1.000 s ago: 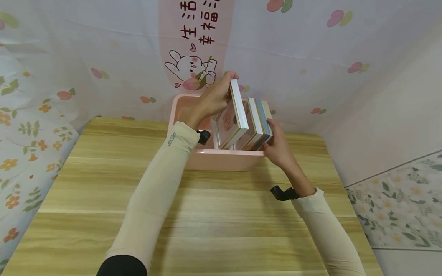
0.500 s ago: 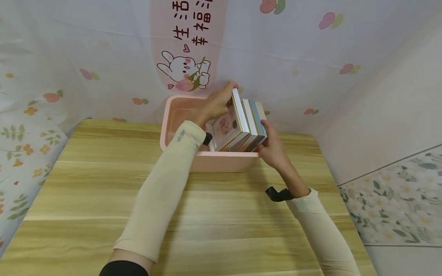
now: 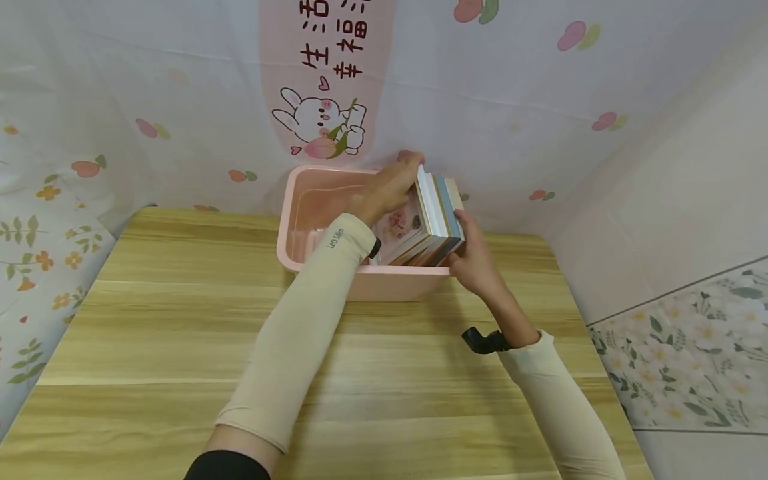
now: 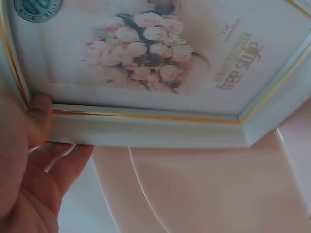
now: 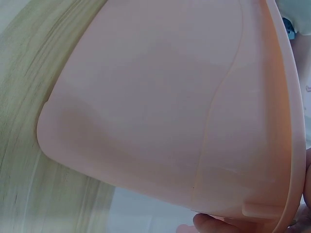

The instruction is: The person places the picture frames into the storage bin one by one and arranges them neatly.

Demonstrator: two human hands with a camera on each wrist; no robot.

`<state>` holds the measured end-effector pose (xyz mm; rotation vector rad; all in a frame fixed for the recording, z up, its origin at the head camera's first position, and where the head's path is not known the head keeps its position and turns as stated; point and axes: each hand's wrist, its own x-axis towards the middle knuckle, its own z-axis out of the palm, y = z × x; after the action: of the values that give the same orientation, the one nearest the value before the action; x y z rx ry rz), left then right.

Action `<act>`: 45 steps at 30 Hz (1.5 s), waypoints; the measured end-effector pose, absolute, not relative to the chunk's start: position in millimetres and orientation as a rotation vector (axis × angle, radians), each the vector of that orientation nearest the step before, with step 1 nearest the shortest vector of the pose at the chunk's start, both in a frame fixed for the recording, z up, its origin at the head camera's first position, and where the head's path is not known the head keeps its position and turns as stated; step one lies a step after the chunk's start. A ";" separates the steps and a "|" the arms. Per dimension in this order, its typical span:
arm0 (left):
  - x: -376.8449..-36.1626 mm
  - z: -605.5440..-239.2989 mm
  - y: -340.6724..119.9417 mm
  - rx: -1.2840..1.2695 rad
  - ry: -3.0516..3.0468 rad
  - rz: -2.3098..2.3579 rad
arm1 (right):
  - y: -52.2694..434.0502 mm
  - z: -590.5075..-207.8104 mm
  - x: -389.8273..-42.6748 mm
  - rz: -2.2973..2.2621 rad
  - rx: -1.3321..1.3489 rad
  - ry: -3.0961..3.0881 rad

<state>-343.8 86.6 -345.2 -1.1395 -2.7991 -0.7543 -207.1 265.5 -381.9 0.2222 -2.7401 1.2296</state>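
Note:
A white picture frame (image 4: 146,121) with gold trim and a print of pale pink roses fills the upper left wrist view. My left hand (image 3: 387,190) pinches its edge, the thumb over the front and fingers behind. It leans against several other frames (image 3: 449,200), white, blue and beige-edged, standing at the right end of a pink plastic bin (image 3: 390,287). My right hand (image 3: 474,260) grips the bin's right end at the rim, a finger beside the outermost frame. In the right wrist view the bin's wall (image 5: 155,87) hides most of that hand.
The bin stands at the back of a wood-grain table (image 3: 384,387), close to a printed cloth backdrop (image 3: 198,120) with a rabbit drawing. The bin's left part shows its bare pink inside (image 3: 318,207). A tiled wall (image 3: 690,333) rises at the right.
My left hand has moved down and to the right with the picture frame, which now leans level against the other frames. The right hand stays at the bin's right end.

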 end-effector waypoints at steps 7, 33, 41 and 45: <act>-337.5 -346.2 89.0 -1.011 -2.907 -0.517 | 265.4 -380.4 -207.2 1.208 0.229 -2.749; -343.1 -341.0 68.6 -0.915 -3.091 -0.727 | 263.4 -381.5 -209.4 1.222 0.236 -2.757; -334.8 -319.8 33.0 -0.768 -3.074 -0.708 | 263.4 -379.1 -213.5 1.317 0.298 -2.756; -324.6 -309.5 8.7 -0.750 -3.010 -0.703 | 262.9 -366.3 -208.3 1.472 0.374 -2.758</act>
<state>-324.6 8.7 -309.5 -0.7499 -3.0104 -0.7034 -208.3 262.9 -366.3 0.3742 -2.7582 1.4722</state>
